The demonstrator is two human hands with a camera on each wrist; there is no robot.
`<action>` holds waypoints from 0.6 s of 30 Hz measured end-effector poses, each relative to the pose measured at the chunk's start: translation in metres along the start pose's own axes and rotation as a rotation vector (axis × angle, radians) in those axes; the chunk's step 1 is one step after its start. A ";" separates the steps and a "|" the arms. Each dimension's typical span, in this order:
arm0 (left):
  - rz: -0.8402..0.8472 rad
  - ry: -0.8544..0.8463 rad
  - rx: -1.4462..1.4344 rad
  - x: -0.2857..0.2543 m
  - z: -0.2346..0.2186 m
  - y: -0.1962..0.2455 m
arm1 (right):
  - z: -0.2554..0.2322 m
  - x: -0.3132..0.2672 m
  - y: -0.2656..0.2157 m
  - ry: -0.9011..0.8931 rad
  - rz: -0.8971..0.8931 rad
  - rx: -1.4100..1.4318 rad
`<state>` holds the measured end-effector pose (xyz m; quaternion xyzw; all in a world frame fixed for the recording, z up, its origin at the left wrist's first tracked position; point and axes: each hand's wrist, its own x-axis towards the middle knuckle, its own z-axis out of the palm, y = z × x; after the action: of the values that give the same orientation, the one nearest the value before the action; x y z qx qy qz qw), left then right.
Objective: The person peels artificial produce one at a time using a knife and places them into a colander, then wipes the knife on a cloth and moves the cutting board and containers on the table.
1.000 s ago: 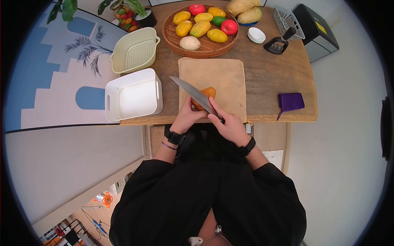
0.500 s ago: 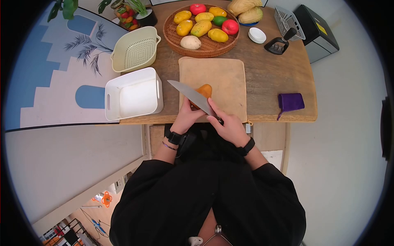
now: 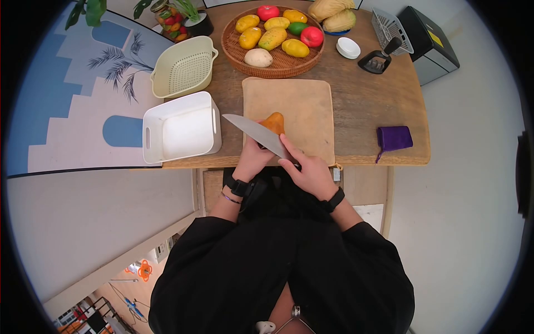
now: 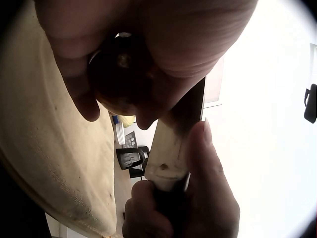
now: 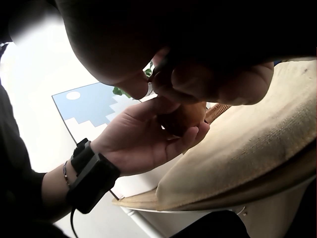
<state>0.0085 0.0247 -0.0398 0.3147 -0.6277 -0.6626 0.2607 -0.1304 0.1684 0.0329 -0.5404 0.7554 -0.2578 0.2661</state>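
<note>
In the head view my left hand (image 3: 255, 160) grips an orange-brown, pear-shaped fruit (image 3: 273, 121) over the near part of the tan cutting mat (image 3: 308, 111). The left wrist view shows the fruit's rounded, dark end (image 4: 121, 82) between thumb and fingers. A broad kitchen knife (image 3: 253, 129) slants across the fruit, its tip toward the upper left, hiding the lower part. My right hand (image 3: 312, 175) holds the knife's dark handle, with fingers close to the base of the blade. Both hands are near each other at the table's front edge.
A white bin (image 3: 181, 131) and a pale green colander (image 3: 183, 67) stand left of the mat. Behind it sits a wicker tray (image 3: 233, 61) of fruit. To the right are a purple pouch (image 3: 394, 138), a white bowl (image 3: 348, 48) and a black-handled tool (image 3: 378, 60).
The knife has shifted a little left and down, its tip nearing the white bin. The fruit has moved slightly left with my left hand, and the blade hides more of that hand's fingers.
</note>
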 end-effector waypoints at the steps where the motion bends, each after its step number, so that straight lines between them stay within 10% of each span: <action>1: -0.001 0.000 0.001 -0.001 0.000 0.000 | 0.006 0.001 0.005 0.000 0.000 0.001; 18: -0.027 -0.048 -0.282 -0.008 0.003 0.020 | 0.000 0.004 0.020 0.114 -0.076 0.068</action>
<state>0.0107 0.0312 -0.0189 0.2675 -0.5299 -0.7551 0.2783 -0.1448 0.1698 0.0187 -0.5438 0.7391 -0.3235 0.2310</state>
